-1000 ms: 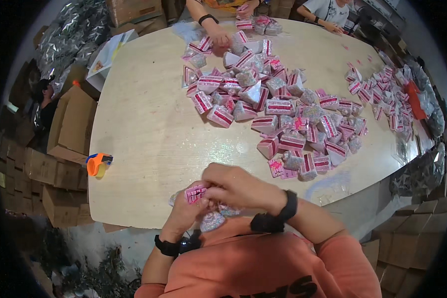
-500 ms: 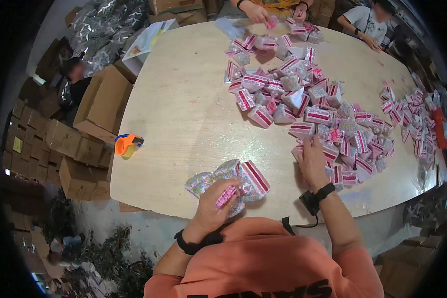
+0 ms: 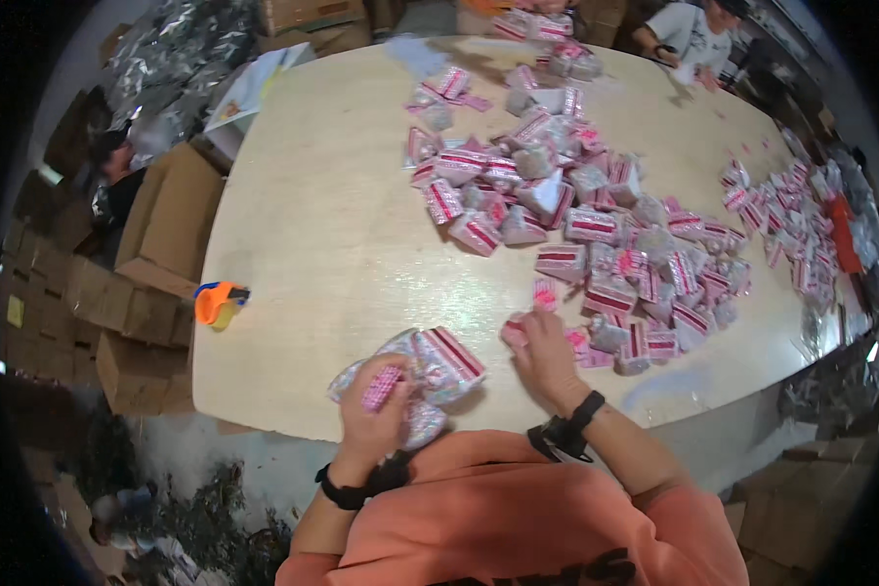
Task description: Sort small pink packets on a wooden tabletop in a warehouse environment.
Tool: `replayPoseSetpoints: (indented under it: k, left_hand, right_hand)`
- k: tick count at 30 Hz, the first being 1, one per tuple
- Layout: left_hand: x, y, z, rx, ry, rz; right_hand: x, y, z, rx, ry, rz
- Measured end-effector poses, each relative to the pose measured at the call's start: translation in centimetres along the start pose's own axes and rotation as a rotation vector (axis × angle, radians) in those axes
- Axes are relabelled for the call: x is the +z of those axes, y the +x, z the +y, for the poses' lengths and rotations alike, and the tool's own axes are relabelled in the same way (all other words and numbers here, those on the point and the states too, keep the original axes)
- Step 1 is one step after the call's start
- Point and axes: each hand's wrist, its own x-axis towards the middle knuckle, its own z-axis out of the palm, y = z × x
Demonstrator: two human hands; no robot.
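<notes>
Near the front edge of the table, my left hand (image 3: 371, 415) is closed round a bunch of glittery cake-slice ornaments (image 3: 451, 363). A pink checked piece (image 3: 381, 388) sticks up out of that fist. To the right, my right hand (image 3: 547, 363) has its fingers closed on a pink cake-slice ornament (image 3: 514, 330), mostly hidden by the fingers. Just beyond that hand lies a small pink piece (image 3: 545, 295). A large pile of pink and white cake-slice ornaments (image 3: 591, 226) spreads away from it to the far side.
An orange tape dispenser (image 3: 222, 303) stands at the table's left edge, with an open cardboard box (image 3: 174, 217) beyond. Another ornament pile (image 3: 781, 220) lies at the right. One person (image 3: 689, 39) sits at the far right; another is partly seen across the table.
My right hand has drawn back from the pile toward the front and left, now with a pink ornament in its fingers. My left hand still holds its bunch. The whole view has shifted slightly.
</notes>
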Motion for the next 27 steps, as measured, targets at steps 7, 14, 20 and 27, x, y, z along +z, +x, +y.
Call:
replayPoseSetpoints:
  k: [7,14,20,27]
  left_hand:
    - [-0.5,0.6,-0.9,-0.086,-0.161,0.05]
    - [-0.8,1.1,-1.7,-0.157,-0.306,0.081]
    - [-1.1,1.2,-1.8,-0.209,-0.398,0.094]
    - [-1.4,2.1,-2.8,-0.229,-0.635,0.063]
  right_hand:
    - [-2.2,-1.5,0.1,-0.04,0.119,0.015]
    - [-3.1,1.7,4.9,0.162,-0.029,-0.163]
    - [-0.3,3.5,5.1,0.126,-0.191,-0.183]
    - [-5.0,4.8,1.9,0.169,0.245,-0.346]
